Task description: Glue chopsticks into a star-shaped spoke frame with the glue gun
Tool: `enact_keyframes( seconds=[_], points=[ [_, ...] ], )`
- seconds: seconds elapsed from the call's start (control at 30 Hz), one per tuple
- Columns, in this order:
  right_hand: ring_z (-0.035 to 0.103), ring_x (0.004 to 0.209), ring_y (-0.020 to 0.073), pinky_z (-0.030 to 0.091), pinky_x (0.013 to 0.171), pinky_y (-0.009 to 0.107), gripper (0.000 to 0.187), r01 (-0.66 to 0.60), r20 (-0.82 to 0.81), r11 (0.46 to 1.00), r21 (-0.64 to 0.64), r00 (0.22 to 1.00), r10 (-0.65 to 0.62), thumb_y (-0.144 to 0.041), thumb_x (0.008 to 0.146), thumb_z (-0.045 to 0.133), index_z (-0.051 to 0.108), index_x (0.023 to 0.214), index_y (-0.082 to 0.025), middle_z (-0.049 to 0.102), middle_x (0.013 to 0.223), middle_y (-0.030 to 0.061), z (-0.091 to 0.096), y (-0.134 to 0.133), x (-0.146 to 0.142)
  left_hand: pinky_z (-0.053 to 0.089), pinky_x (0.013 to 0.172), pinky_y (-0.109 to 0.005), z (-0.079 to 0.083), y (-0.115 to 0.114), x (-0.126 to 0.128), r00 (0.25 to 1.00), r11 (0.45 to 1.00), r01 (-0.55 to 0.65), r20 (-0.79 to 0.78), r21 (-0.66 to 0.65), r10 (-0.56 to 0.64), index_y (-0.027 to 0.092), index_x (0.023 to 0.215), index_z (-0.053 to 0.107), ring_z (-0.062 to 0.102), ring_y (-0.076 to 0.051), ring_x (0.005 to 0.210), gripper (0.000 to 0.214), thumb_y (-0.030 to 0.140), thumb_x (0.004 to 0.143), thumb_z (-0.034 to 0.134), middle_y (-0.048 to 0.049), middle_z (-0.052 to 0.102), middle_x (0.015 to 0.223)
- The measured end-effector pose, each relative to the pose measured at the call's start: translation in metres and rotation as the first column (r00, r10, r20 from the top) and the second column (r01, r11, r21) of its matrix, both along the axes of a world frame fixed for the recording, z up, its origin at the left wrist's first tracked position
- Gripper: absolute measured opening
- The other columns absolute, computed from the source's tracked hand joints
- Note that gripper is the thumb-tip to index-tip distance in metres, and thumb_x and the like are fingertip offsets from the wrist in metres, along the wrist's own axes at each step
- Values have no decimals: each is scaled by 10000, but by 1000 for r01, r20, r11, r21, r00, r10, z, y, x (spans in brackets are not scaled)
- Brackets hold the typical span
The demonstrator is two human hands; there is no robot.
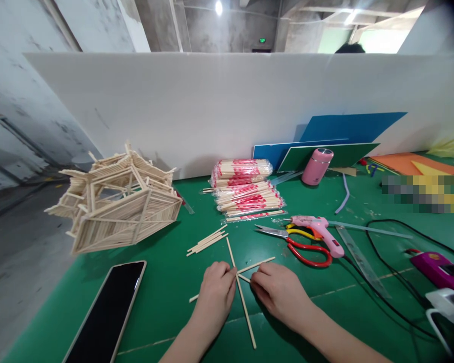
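Note:
Both my hands rest low on the green table (166,282), fingers curled around thin wooden sticks that cross each other. My left hand (215,295) pinches the crossing from the left, where a long stick (242,297) runs toward me. My right hand (278,292) pinches a shorter stick (257,264) that angles up to the right. A small loose bundle of sticks (207,241) lies just beyond my hands. Several wrapped packs of chopsticks (245,189) are stacked farther back.
A wooden stick-built roof model (117,201) lies tipped at the left. A black phone (106,312) lies near the front left edge. Red-handled scissors (302,244), a pink glue gun (318,229), a clear ruler (361,259), black cables, a pink bottle (317,166) and coloured sheets are to the right.

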State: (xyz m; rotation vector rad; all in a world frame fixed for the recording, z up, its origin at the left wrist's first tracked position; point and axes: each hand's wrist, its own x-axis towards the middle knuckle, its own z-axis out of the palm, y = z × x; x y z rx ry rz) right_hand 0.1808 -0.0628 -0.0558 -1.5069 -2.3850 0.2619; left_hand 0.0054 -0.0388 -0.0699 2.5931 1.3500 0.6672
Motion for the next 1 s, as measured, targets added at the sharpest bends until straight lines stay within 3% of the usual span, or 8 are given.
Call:
enact_keyframes(
  seconds=[0.13,0.33,0.8,1.0],
  points=[
    [491,703,127,307,599,225,156,-6,-34,1000,-25,999,5,-203,825,415,546,739,-199,552,734,9,1,0,-1,394,592,-301,0,0,-1,1000,1000,11,3,6,-11,123,829,597,460,-176,679,235,164,821,365,-74,526,722],
    [506,761,140,337,637,229,187,-10,-100,996,-83,995,2,-206,839,389,565,892,-239,558,797,16,1,-2,-2,398,603,-297,2,1,-3,999,999,27,19,-22,-27,147,932,578,463,-175,695,236,152,812,375,-72,528,752],
    [498,713,135,330,607,230,197,-20,-103,998,-61,995,14,-200,826,409,596,876,-231,550,754,18,2,0,-2,417,640,-319,9,4,0,999,991,17,42,-131,-11,167,902,559,494,-180,726,221,155,801,362,-69,555,785],
    [501,725,132,334,614,227,198,-14,-95,996,-85,995,6,-195,822,414,593,889,-248,547,772,10,3,0,-2,429,624,-307,14,3,0,998,983,-24,55,-181,35,166,729,518,494,-170,694,142,141,773,386,-53,542,743]
  ],
)
